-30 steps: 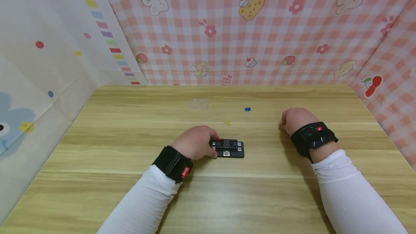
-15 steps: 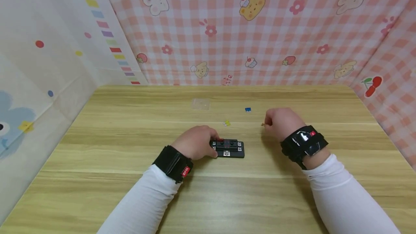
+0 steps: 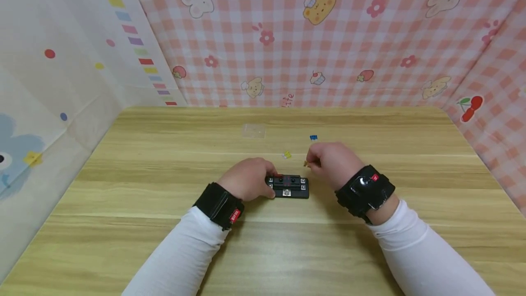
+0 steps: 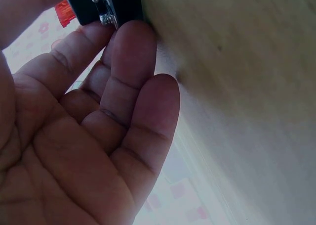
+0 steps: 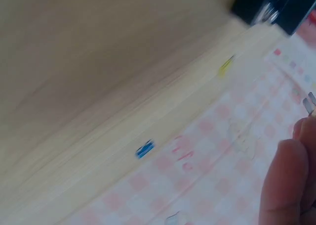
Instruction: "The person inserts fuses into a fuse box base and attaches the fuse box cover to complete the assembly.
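Note:
My left hand (image 3: 247,180) grips the left end of a black fuse block (image 3: 292,187), thumb at the near side and fingers at the far side. The block lies flat on the table, with screw terminals along its edges. A red blade fuse (image 4: 64,13) sits at its left end, partly hidden by the fingers in the head view. Just right of the block, my right hand (image 3: 334,164) pinches a small orange-brown blade fuse (image 3: 305,164) between thumb and forefinger. Two metal prongs (image 5: 308,104) stick out from those fingertips in the right wrist view.
A yellow blade fuse (image 3: 287,154) lies behind the block. Farther back is a blue blade fuse (image 3: 313,137), beyond the right hand. A clear plastic piece (image 3: 254,130) lies at the back left. Patterned cloth (image 3: 263,58) hangs behind the wooden table (image 3: 263,250).
My right hand has moved left and slightly nearer, carrying the small blade fuse from the right side up to the block's right end. The left hand and block have stayed put.

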A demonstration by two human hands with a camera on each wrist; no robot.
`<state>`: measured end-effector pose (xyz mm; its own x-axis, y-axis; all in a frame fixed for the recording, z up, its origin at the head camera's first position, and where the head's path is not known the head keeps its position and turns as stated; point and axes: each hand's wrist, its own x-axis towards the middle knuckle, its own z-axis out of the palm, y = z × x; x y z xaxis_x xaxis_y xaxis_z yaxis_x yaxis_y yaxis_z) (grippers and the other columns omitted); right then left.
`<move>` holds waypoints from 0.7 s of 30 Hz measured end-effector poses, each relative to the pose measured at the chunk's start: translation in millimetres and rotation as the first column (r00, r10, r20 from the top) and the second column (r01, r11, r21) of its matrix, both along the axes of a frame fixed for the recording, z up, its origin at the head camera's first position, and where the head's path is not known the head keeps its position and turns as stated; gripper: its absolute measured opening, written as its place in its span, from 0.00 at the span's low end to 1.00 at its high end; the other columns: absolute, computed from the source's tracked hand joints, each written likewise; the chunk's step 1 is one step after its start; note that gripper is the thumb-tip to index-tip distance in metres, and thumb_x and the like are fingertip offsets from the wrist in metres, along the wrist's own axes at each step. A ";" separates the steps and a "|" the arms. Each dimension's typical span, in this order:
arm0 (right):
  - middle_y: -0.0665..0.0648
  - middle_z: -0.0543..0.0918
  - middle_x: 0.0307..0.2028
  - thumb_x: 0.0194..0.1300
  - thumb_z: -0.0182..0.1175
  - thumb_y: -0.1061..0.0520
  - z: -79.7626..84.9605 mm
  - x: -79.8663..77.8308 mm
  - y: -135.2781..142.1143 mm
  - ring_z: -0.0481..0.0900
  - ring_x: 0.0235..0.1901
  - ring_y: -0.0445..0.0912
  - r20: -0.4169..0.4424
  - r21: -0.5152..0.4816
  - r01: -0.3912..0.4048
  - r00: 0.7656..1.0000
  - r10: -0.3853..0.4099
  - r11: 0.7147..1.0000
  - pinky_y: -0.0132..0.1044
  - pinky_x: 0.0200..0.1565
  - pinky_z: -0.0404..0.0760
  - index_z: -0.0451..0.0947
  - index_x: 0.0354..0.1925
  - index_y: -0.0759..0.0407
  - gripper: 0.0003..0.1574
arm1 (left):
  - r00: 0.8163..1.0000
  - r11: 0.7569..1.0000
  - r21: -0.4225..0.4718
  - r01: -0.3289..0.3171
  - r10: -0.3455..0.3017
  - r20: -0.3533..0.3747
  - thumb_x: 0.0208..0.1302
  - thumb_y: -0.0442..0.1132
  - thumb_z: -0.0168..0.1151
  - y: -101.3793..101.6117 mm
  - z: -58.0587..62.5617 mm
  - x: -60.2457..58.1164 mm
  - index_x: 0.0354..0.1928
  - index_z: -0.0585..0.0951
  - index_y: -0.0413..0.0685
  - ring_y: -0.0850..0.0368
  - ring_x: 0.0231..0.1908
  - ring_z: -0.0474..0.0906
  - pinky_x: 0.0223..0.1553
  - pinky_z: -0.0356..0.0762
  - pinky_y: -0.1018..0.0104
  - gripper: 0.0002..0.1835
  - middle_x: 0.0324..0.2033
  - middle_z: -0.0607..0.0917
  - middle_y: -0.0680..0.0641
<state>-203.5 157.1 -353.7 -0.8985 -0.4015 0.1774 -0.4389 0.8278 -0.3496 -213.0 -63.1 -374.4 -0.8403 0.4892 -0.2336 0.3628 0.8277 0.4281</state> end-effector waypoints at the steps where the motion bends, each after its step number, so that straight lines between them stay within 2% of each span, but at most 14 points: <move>1: 0.46 0.77 0.23 0.58 0.64 0.61 0.1 1.0 -3.1 0.70 0.21 0.41 0.014 -0.003 -0.008 1.000 0.008 1.000 0.36 0.24 0.71 0.79 0.26 0.52 0.06 | 1.000 1.000 0.001 0.002 -0.002 -0.001 0.46 0.46 0.75 -0.2 0.1 -0.2 0.45 0.82 0.54 0.59 0.34 0.72 0.42 0.70 0.61 0.22 0.36 0.80 0.55; 6: 0.45 0.78 0.25 0.59 0.63 0.60 2.1 6.1 -18.5 0.71 0.23 0.41 0.066 -0.005 -0.056 0.996 0.057 0.998 0.36 0.26 0.72 0.80 0.29 0.51 0.04 | 1.000 1.000 0.000 0.011 -0.011 -0.009 0.45 0.46 0.75 -0.9 1.4 0.1 0.44 0.82 0.53 0.59 0.34 0.73 0.41 0.71 0.62 0.21 0.35 0.80 0.55; 14: 0.44 0.79 0.25 0.58 0.64 0.61 -1.1 7.9 -36.7 0.72 0.24 0.38 0.037 0.015 -0.158 0.987 0.158 0.987 0.35 0.29 0.74 0.82 0.30 0.50 0.05 | 0.999 1.000 0.002 0.028 -0.028 -0.024 0.45 0.46 0.75 -1.5 2.1 0.2 0.41 0.82 0.54 0.60 0.32 0.73 0.39 0.71 0.63 0.19 0.33 0.80 0.56; 21: 0.43 0.82 0.28 0.57 0.65 0.62 -7.5 7.7 -49.2 0.72 0.27 0.36 0.027 0.019 -0.197 0.980 0.197 0.980 0.34 0.31 0.75 0.84 0.33 0.50 0.07 | 0.997 0.998 0.000 0.059 -0.059 -0.057 0.44 0.46 0.75 -2.2 0.9 -0.8 0.42 0.82 0.53 0.61 0.33 0.72 0.41 0.71 0.63 0.20 0.34 0.81 0.57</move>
